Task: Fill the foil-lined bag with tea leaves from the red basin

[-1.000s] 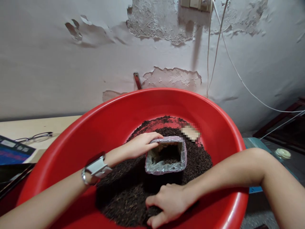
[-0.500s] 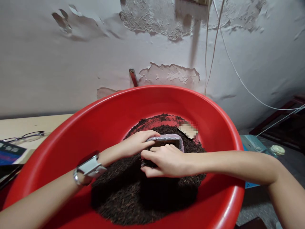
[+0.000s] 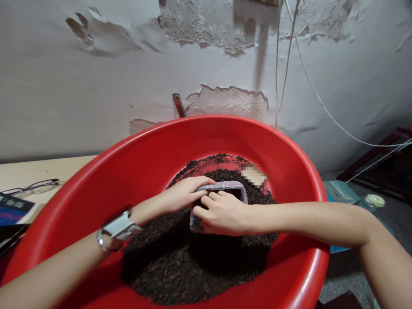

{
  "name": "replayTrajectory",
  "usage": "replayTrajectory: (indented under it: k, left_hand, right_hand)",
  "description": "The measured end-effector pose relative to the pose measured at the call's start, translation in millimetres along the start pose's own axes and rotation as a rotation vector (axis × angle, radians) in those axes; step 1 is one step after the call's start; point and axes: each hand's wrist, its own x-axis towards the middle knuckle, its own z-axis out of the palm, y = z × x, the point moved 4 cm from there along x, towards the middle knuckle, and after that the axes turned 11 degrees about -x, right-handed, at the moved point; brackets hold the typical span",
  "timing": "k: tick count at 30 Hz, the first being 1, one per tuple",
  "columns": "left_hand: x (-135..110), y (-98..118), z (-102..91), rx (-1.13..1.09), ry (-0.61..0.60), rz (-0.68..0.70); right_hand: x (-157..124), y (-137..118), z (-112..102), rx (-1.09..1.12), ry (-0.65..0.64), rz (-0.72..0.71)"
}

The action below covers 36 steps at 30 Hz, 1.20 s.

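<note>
A big red plastic basin (image 3: 289, 171) holds a mound of dark loose tea leaves (image 3: 180, 266). A small plastic-lined bag (image 3: 236, 187) stands open in the leaves near the middle. My left hand (image 3: 183, 194), with a silver watch (image 3: 120, 227) on the wrist, grips the bag's left rim. My right hand (image 3: 222, 212) is cupped over the bag's mouth, fingers curled; whatever it holds is hidden. A small blurred label (image 3: 253, 176) lies on the leaves behind the bag.
The basin sits against a peeling white wall (image 3: 96, 86) with white cables (image 3: 309, 77) hanging down. Eyeglasses (image 3: 32, 187) and a dark booklet (image 3: 13, 208) lie on the pale table at left. A small round lid (image 3: 375, 200) rests at far right.
My right hand left the leaves at the front of the basin and came up over the bag's mouth. My left hand stayed on the rim.
</note>
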Motion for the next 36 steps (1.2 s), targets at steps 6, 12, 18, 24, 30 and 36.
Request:
replayTrajectory:
  k: [6, 12, 18, 24, 30, 36]
  left_hand:
    - [-2, -2, -0.7, 0.009, -0.005, 0.031]
    - [-2, 0, -1.5, 0.028, -0.017, 0.018]
    - [-2, 1, -1.2, 0.022, -0.021, 0.022]
    - [-1, -3, -0.6, 0.018, -0.026, 0.032]
    - [-1, -1, -0.5, 0.004, -0.008, 0.015]
    - [0, 0, -0.4, 0.021, -0.016, -0.008]
  right_hand:
    - [-15, -50, -20, 0.152, -0.017, -0.413]
    - [-37, -73, 31, 0.215, -0.337, -0.523]
    - [-41, -50, 65, 0.326, -0.524, -0.229]
    - [-38, -47, 70, 0.495, -0.708, -0.053]
    - [-34, -50, 66, 0.564, -0.786, -0.055]
    - [-36, -59, 68, 0.743, -0.946, -0.060]
